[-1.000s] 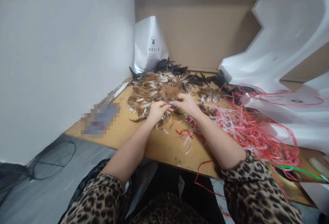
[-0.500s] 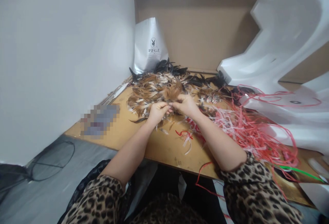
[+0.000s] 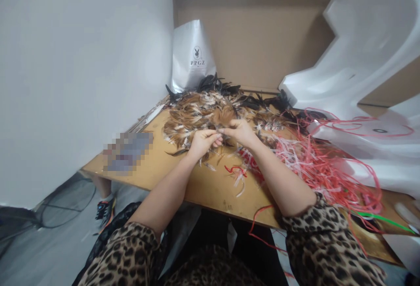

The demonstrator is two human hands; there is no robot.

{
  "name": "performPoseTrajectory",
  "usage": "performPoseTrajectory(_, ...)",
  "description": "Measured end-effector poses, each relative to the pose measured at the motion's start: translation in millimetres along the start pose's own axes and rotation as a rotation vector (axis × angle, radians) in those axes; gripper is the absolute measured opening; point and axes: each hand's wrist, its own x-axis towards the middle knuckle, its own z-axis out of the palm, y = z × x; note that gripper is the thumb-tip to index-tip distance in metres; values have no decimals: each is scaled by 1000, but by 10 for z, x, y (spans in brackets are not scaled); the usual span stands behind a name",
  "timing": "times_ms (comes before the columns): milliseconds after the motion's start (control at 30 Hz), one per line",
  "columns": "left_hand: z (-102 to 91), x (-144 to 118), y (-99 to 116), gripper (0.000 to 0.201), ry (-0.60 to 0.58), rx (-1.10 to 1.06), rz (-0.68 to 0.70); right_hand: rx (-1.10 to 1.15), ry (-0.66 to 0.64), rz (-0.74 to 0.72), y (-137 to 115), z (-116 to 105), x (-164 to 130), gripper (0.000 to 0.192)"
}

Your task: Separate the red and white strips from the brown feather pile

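Tabletop (image 3: 210,185) feathers (image 3: 200,115) beside paper bag (image 3: 193,56)

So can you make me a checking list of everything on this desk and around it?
Surface: tan wooden tabletop, scuffed, bare at the near edge.
Job's things: heap of brown and white feathers; small brown feather bunch at the fingertips.
Clutter: black feathers; tangled red and pink plastic strips; white paper bag printed PPGZ; white foam sheets.
Hands: left hand and right hand pinch the bunch together.
Cables: thin dark loop on the floor.
Surroundings: white wall; brown cardboard panel; someone's shoe under the table.
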Motion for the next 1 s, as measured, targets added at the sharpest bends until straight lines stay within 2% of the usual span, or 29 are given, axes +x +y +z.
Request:
performPoseTrajectory(300, 20, -19, 35, 13, -7, 33, -25, 16, -96, -6, 0, 6, -9, 26)
performPoseTrajectory(467, 19, -20, 38, 15, 8, 16, 0, 80, -57, 21, 1, 33, -14, 27)
performPoseTrajectory(533, -1, -8, 38, 18, 58, 5, 32, 131, -6, 28, 1, 45, -10, 28)
performPoseTrajectory(633, -52, 34, 36, 21, 216, -66, 95, 171, 91, 25, 32, 52, 23, 28)
performPoseTrajectory(767, -133, 97, 38, 21, 406, -249, 154, 88, 148, -4, 64, 63, 111, 23)
performPoseTrajectory(900, -165, 115, 51, 21, 454, -331, 170, -27, 145, -65, -16, 89, 180, 19)
performPoseTrajectory(1000, -157, 107, 60, 21, 453, -343, 172, -29, 218, -86, -86, 75, 188, 22)
